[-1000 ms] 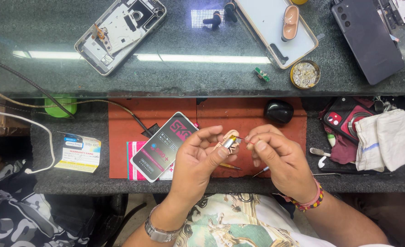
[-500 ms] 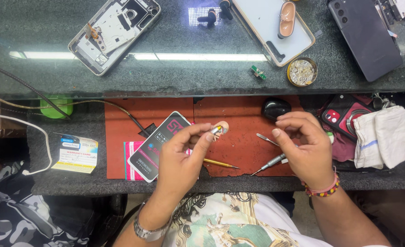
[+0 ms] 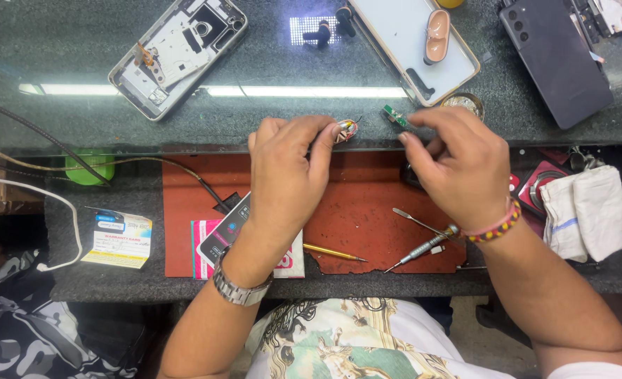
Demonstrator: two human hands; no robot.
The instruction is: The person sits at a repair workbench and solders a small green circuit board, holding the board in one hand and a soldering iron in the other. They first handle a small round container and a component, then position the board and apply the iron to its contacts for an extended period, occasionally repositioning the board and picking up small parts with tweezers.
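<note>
Right now my left hand [image 3: 286, 172] pinches a small earbud-like part [image 3: 346, 130] above the glass worktop [image 3: 79, 60], while my right hand [image 3: 458, 165] closes its grip on the green circuit board [image 3: 395, 116]. With such fingertip-only holds, I judge either piece could slip, skid across the glass and get lost, or the part's thin wires could tear.

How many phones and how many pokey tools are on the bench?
Phones: 3, the opened phone, the dark phone and the phone under the left hand.
Thin tools: 3, brass pick, spudger, screwdriver.
Total: 6.
</note>
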